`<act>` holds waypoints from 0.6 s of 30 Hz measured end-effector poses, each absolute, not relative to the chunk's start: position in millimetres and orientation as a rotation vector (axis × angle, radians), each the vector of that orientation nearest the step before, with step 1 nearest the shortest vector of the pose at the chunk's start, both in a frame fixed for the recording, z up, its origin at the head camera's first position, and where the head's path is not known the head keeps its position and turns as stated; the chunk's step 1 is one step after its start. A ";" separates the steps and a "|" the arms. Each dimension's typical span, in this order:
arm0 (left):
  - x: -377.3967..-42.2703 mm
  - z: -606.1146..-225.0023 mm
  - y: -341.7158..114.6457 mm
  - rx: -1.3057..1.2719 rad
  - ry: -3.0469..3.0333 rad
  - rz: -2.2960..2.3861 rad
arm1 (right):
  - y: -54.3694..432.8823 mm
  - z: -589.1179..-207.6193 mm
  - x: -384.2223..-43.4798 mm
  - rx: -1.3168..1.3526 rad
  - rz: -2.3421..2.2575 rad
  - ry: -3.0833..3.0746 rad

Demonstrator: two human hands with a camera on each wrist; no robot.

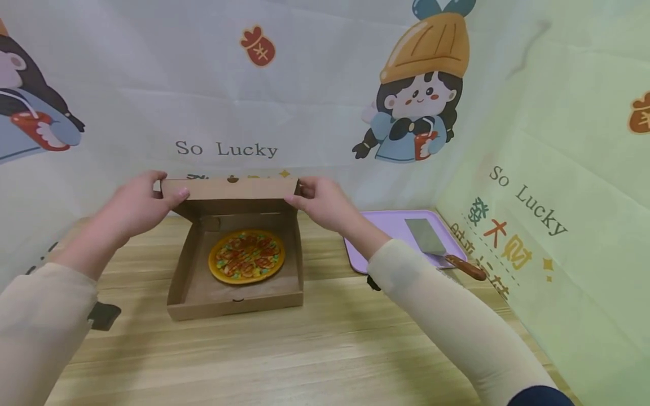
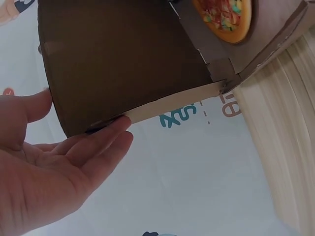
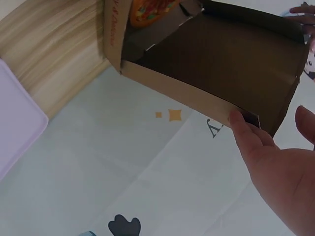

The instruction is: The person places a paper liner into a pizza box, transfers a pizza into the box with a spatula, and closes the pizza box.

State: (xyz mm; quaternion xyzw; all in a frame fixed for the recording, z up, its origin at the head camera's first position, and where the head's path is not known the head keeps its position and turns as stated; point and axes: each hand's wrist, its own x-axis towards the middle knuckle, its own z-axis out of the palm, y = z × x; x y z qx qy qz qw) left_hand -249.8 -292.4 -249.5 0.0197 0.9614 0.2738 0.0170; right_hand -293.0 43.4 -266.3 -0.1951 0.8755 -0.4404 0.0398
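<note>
On the table sits a brown cardboard pizza box (image 1: 235,307) with its lid (image 1: 228,189) raised partway. A small round pizza (image 1: 246,256) with an orange-yellow crust and red, green and yellow topping lies inside. My left hand (image 1: 144,203) holds the lid's left corner, thumb at the front edge and fingers along the side flap (image 2: 172,102). At the opposite corner my right hand (image 1: 325,202) holds the lid, its fingertips against the right side flap (image 3: 182,93). The lid's dark inner face (image 2: 118,54) shows in both wrist views.
Right of the box lies a purple tray (image 1: 355,256). A spatula with a flat metal blade (image 1: 425,235) and wooden handle (image 1: 466,267) rests across its right edge. A printed cloth (image 1: 315,90) hangs behind and beside the wooden table (image 1: 254,361).
</note>
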 end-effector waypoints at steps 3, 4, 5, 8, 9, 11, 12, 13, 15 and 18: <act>-249.2 -252.5 -292.3 0.093 3.001 0.837 | 43.3 -270.6 -288.2 -0.616 -1.282 2.746; -248.5 -253.3 -292.4 0.103 3.007 0.827 | 42.9 -272.3 -286.6 -0.620 -1.267 2.766; -247.9 -254.4 -292.7 0.109 3.010 0.822 | 42.4 -274.0 -284.9 -0.625 -1.250 2.790; -246.0 -258.6 -293.6 0.138 3.020 0.799 | 40.8 -280.0 -279.5 -0.693 -1.173 2.883; -244.9 -260.2 -293.5 0.145 3.022 0.789 | 40.4 -282.1 -277.8 -0.729 -1.144 2.915; -242.8 -264.0 -293.1 0.163 3.034 0.768 | 39.7 -286.3 -274.6 -0.806 -1.062 2.986; -241.5 -266.1 -292.6 0.173 3.043 0.757 | 39.5 -288.1 -272.8 -0.841 -1.024 3.011; -239.9 -268.4 -292.0 0.177 3.051 0.746 | 39.2 -290.2 -271.3 -0.868 -0.974 3.036; -236.8 -273.0 -291.2 0.195 3.065 0.733 | 38.9 -293.5 -268.1 -0.892 -0.891 3.074; -231.9 -279.4 -290.6 0.225 3.099 0.710 | 38.4 -297.9 -263.7 -0.922 -0.755 3.116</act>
